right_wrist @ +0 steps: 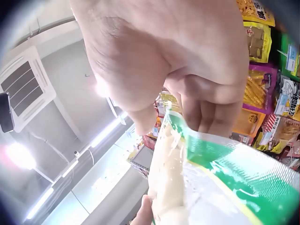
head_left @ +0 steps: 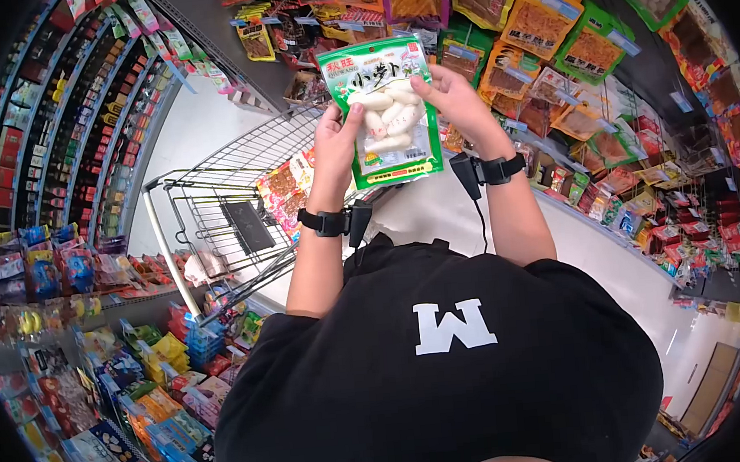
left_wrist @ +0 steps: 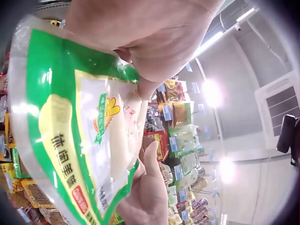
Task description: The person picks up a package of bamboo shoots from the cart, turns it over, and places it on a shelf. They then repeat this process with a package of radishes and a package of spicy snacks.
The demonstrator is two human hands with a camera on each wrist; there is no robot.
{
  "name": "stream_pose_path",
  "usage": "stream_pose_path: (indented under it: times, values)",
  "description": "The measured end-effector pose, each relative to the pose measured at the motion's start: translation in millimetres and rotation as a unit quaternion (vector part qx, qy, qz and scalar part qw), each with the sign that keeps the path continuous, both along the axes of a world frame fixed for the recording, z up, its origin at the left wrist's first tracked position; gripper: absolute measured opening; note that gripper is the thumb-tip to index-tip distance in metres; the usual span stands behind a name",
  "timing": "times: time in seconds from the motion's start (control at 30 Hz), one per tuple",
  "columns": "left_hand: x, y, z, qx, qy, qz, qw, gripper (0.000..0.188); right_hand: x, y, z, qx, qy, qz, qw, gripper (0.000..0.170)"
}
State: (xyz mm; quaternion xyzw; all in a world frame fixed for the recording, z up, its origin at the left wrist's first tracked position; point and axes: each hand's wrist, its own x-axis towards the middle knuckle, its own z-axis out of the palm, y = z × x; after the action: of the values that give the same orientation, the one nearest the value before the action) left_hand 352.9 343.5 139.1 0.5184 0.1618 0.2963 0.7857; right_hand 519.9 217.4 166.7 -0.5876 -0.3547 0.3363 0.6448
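Both hands hold up a green-bordered plastic bag of small white radishes (head_left: pixel 391 112), printed with Chinese characters and with a clear window over the plump white pieces. My left hand (head_left: pixel 338 151) grips its left edge, the thumb lying on the front. At the upper right edge, my right hand (head_left: pixel 464 106) pinches the bag between the thumb in front and the fingers behind. The left wrist view shows the bag's lower green border (left_wrist: pixel 56 117) close up, slightly bent. In the right wrist view the fingers (right_wrist: pixel 206 112) are behind the bag's green back.
A wire shopping cart (head_left: pixel 218 182) stands at the left beyond the arms, with colourful food packages (head_left: pixel 293 189) in it. Hanging snack bags (head_left: pixel 544 17) fill the racks ahead and to the right. More shelves (head_left: pixel 57 125) line the left, and piled packets (head_left: pixel 164 369) lie at the lower left.
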Motion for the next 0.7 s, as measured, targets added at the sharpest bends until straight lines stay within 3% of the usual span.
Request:
stream_pose_path:
  times: [0.1,0.17,0.43,0.63,0.7]
  values:
    - [0,4,2,-0.002,-0.002,0.016,1.000,0.029,-4,-4,4,-0.020,-0.004,0.031,0.999,0.039]
    - [1,3,5,-0.002,0.000,0.003,1.000,0.029,-7,-7,11,-0.046,0.005,0.002,0.999,0.038]
    - [4,-4,10,0.011,-0.021,-0.009,1.000,0.030,0,-8,1,0.011,0.017,-0.017,1.000,0.033]
    - [8,-20,11,-0.020,-0.035,-0.075,0.996,0.033,2,-22,-8,0.082,0.031,-0.078,0.993,0.029]
    - [6,-24,-5,0.025,0.057,-0.128,0.990,0.036,1,-28,-8,0.096,0.058,-0.112,0.987,0.029]
